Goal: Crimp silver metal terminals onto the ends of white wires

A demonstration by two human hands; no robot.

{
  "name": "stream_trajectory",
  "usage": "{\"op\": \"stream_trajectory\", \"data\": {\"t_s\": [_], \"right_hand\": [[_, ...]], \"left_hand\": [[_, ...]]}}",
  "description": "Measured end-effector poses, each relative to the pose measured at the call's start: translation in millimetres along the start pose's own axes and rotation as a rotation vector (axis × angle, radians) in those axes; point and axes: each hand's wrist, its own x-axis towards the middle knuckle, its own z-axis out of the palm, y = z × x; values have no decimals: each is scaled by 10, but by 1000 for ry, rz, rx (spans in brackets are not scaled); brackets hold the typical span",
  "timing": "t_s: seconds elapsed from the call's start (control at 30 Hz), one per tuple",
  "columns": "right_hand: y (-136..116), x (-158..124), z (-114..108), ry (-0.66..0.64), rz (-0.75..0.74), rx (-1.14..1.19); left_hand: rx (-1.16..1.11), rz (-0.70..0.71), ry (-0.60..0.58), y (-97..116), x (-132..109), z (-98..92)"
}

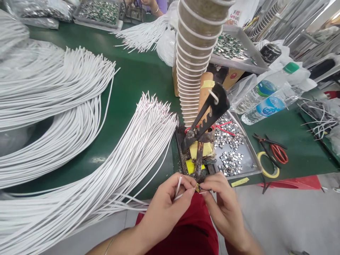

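Observation:
My left hand (166, 209) is closed on a white cable (179, 186), whose one end sticks up between the fingers. My right hand (224, 205) pinches close by, with a thin white strand at its fingertips; what else it holds is too small to make out. Between the fingertips of both hands shows a tiny dark and yellowish piece (197, 187). Just beyond them a metal tip (199, 161) points down from a soldering-iron-like tool with a wooden handle (205, 88), held in a black notched bracket (219, 102).
Bundled white cables (127, 152) lie to the left. A ribbed hose (196, 46) hangs over the bench. On the right are a tray (251, 156) of small metal connectors, water bottles (271, 106), red-handled pliers (278, 152) and a tape roll (275, 173). Another person's hand (151, 4) shows far off.

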Motion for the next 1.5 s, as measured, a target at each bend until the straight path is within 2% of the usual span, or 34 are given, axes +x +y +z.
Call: {"op": "stream_trajectory", "data": {"t_s": [0.23, 0.5, 0.67, 0.93, 1.13, 1.27, 1.43, 1.5], "right_hand": [[-12, 10, 5, 3, -29, -32], [-13, -36, 40, 133, -107, -146], [-64, 31, 74, 188, -151, -240], [-73, 60, 79, 195, -193, -278], [-35, 44, 99, 178, -225, -307], [-56, 51, 100, 152, -180, -247], [-49, 11, 16, 214, -135, -157], [-36, -5, -32, 195, -100, -148]], "left_hand": [[-2, 3, 5, 34, 16, -9], [-18, 25, 52, 61, 57, -2], [4, 45, 93, 118, 92, 17], [-23, 47, 97, 151, 100, 6], [67, 142, 104, 146, 60, 36], [110, 192, 115, 123, 48, 40], [148, 190, 110, 59, 26, 20], [167, 184, 99, 23, 5, 22]]}}
